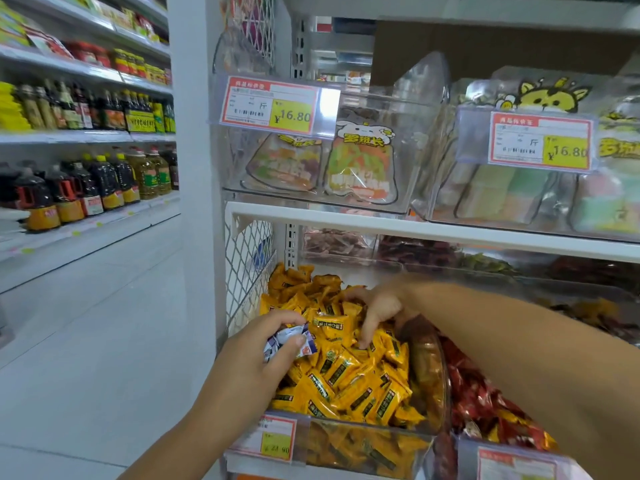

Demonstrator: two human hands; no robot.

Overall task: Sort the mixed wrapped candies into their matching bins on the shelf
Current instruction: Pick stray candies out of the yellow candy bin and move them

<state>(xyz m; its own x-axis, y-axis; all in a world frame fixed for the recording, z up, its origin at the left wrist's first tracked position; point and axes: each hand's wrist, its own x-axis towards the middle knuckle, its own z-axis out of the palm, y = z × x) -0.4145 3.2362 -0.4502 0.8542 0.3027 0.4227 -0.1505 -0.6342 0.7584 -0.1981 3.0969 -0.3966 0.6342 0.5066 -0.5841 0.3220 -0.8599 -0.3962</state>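
Left hand (pixel 254 349) grips seemingly white-blue candies (pixel 281 336)

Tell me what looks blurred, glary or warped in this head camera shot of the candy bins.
In the head view, the right hand is motion-smeared over the yellow candies; the left hand, holding white-and-blue wrappers, is sharper. Soft glare sits on the clear upper bin, and the wide lens skews the shelf edge. The lower price tag is too soft to read.
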